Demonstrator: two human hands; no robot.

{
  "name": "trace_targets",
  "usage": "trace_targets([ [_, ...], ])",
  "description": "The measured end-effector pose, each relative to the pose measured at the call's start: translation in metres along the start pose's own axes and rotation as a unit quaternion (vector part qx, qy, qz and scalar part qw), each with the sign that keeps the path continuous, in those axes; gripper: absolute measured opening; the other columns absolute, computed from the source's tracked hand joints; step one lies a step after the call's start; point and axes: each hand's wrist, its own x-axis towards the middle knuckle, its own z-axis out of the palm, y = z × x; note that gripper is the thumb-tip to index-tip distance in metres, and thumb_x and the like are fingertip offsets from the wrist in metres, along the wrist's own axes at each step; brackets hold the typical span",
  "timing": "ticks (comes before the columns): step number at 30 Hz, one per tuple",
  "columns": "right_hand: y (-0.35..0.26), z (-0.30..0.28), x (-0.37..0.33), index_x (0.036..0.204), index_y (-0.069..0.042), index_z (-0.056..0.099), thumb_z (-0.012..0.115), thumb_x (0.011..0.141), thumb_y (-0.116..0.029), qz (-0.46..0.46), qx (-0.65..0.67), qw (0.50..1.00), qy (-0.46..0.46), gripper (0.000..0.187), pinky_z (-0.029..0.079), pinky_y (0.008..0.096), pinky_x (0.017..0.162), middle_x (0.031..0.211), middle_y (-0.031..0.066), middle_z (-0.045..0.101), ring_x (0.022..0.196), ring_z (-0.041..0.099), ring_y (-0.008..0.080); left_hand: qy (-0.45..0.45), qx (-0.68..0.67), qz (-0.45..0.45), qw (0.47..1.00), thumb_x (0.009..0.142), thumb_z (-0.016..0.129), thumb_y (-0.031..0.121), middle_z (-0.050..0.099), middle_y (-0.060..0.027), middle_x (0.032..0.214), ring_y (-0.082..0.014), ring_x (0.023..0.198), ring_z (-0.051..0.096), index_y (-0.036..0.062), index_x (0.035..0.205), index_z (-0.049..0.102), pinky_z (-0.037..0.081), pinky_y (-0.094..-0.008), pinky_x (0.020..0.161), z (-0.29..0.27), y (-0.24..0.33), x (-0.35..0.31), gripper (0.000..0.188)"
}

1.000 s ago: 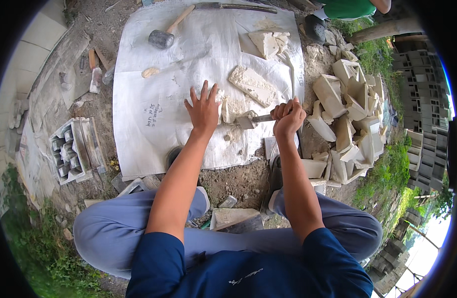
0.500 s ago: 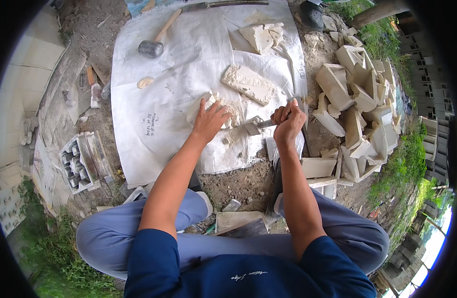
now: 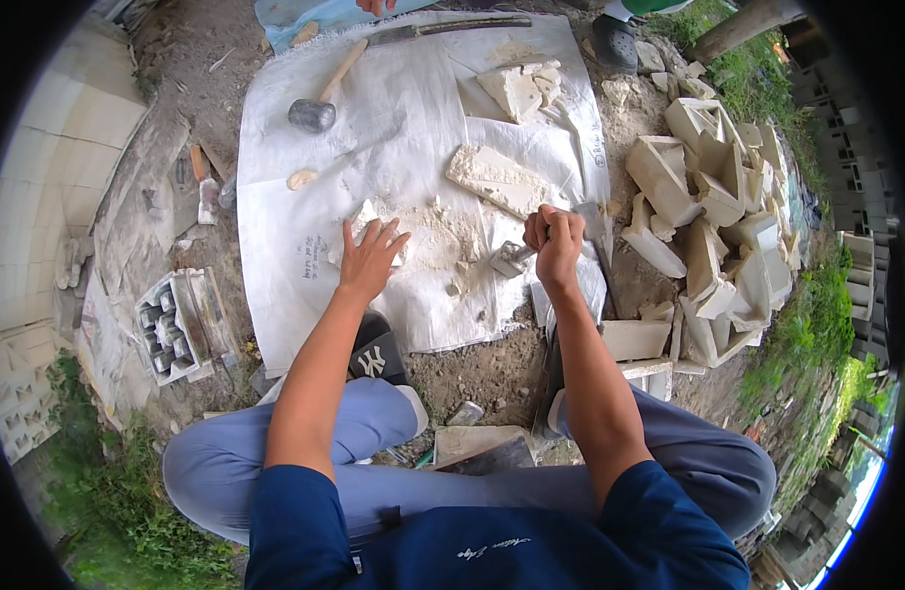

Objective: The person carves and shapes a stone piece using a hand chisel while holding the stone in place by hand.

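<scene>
My left hand [image 3: 368, 264] lies with its fingers spread over a pale broken chunk [image 3: 365, 212] on a white woven sheet [image 3: 285, 177]. Crumbled pale rubble [image 3: 435, 234] is scattered just right of those fingers. My right hand [image 3: 557, 246] is closed round a hammer, whose grey metal head [image 3: 512, 258] hangs low over the sheet, left of the fist. Most of the handle is hidden by the fist. Beyond both hands rests a long, rough pale slab [image 3: 497, 179]. A grey flat piece [image 3: 594, 220] shows just right of my right hand; its kind is unclear.
A mallet [image 3: 313, 115] with a wooden handle lies at far left on the sheet. More broken slabs [image 3: 516, 90] lie at its far right. Cast blocks [image 3: 713, 177] are piled on the right. Another person's hand [image 3: 377, 6] and dark clog [image 3: 616, 43] show at the far edge.
My left hand has moved left across the sheet, with a pale chunk under its fingers. The right hand has shifted slightly nearer and left with the hammer. Another person's hand has appeared at the far edge.
</scene>
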Motion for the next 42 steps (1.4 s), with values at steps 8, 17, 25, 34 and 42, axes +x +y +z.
trace_targets([
  [8,-0.069,0.059,-0.009,0.053,-0.007,0.033,0.044,0.1,-0.021,-0.077,-0.005,0.995,-0.06,0.05,0.02,0.0322,0.045,0.048,0.0008,0.03,0.043,0.025,0.0125,0.111,-0.185,0.058,0.975,0.087,0.067,0.056,0.018,-0.0047,0.168,-0.0271,0.155,0.014,0.0239,0.161,0.024,-0.002,-0.0781,0.114,0.046,0.044,-0.031,0.092],
  [17,0.028,0.075,-0.005,0.056,-0.006,0.036,0.047,0.105,-0.023,-0.081,-0.061,0.99,-0.097,0.053,0.02,0.0301,0.045,0.05,-0.0013,0.034,0.046,0.027,0.0096,0.111,-0.11,0.023,0.987,0.089,0.066,0.052,0.016,0.0046,0.168,-0.0266,0.157,0.005,0.0247,0.16,0.027,-0.001,-0.0808,0.112,0.046,0.081,-0.017,0.086],
  [25,-0.042,0.105,0.003,0.052,-0.006,0.035,0.046,0.104,-0.018,-0.118,0.008,0.99,-0.075,0.054,0.019,0.0295,0.043,0.047,0.0,0.033,0.043,0.026,0.0096,0.091,-0.148,0.031,0.984,0.098,0.055,0.047,0.012,0.0067,0.169,-0.0299,0.156,0.004,0.0444,0.157,0.027,-0.003,-0.0853,0.108,0.07,0.088,-0.035,0.066],
  [34,0.01,0.072,0.024,0.053,-0.006,0.035,0.043,0.104,-0.019,-0.036,-0.007,0.999,-0.037,0.053,0.02,0.0298,0.043,0.048,-0.0002,0.033,0.043,0.029,0.0096,0.085,-0.187,-0.008,0.979,0.095,0.061,0.047,0.016,0.0036,0.169,-0.0296,0.156,0.007,0.0395,0.159,0.025,-0.005,-0.0807,0.112,0.058,0.109,-0.055,0.073],
  [42,-0.061,0.099,0.006,0.054,-0.006,0.035,0.043,0.102,-0.02,-0.116,0.01,0.99,-0.074,0.051,0.02,0.0304,0.043,0.048,0.0011,0.033,0.043,0.027,0.0107,0.087,-0.217,-0.023,0.972,0.096,0.056,0.053,0.014,0.0031,0.169,-0.0317,0.156,0.004,0.0252,0.162,0.022,-0.005,-0.0792,0.112,0.052,0.105,-0.053,0.079],
])
